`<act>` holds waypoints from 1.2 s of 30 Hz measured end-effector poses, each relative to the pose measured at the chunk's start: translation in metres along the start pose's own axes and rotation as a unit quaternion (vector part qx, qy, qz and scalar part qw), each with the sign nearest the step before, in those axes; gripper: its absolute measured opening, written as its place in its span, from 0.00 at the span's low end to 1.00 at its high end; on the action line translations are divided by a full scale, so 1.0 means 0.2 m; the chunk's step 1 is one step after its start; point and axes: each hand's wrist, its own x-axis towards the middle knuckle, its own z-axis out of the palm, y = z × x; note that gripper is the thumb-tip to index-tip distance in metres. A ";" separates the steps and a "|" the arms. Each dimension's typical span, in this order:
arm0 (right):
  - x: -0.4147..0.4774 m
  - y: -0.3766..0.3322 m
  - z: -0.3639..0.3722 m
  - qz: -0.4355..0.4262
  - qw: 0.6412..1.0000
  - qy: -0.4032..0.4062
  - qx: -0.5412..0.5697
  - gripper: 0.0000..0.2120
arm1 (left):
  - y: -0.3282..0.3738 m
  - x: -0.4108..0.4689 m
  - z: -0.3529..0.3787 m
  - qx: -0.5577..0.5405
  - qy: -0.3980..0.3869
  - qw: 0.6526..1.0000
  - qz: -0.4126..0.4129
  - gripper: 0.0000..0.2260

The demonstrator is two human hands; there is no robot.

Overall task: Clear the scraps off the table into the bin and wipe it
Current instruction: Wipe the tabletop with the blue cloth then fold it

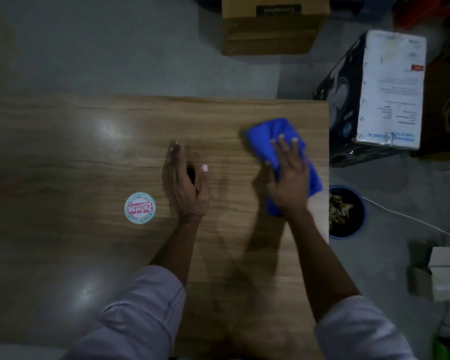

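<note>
R hand (290, 183) lay flat on the cloth (273, 136), fingers straight and spread, pressing it to the table (140, 131) near the right edge. Thumb side was blurred, so I couldn't tell if it tucked under the fabric. L hand (186, 183) stood on its little-finger edge mid-table, fingers straight and together, thumb out, holding nothing. Dark patch by the palm was prob. shadow, can't confirm.

Step looked like the wipe. Scraps (339, 206) sat in the bin (363, 214), on the floor just beside the table's right edge, so clearing seemed mostly done.

To do it well:
- Flat palm w/ even pressure, overlapping passes along the grain.
- Work from the far edge toward the body.
- Drive any crumbs toward the bin side.
- Cover the left half too, incl. around the sticker (139, 208), w/o peeling it.
- L hand could cup at the edge to catch bits, or brace the top.
- Refold the cloth if a face gets dirty.

Cloth: bright blue, soft, bunched and creased, prob. microfibre. Front part stuck out past the fingertips; rear part trailed under the wrist toward the table edge. Motion blur there. Table: wood-grain, glossy, glare spots on the left.
</note>
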 end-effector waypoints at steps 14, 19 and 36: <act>0.27 -0.30 0.02 -0.248 0.909 -0.317 0.104 0.27 | 0.08 0.01 -0.04 -0.089 0.036 0.995 -0.029 0.29; 0.33 -0.07 -0.28 -0.026 0.978 -0.074 0.192 0.22 | 0.07 0.01 -0.03 -0.120 0.019 0.992 -0.023 0.31; -0.38 -0.17 -0.11 -0.190 0.907 -0.343 0.155 0.20 | 0.07 -0.03 -0.15 -0.218 -0.037 0.963 -0.151 0.30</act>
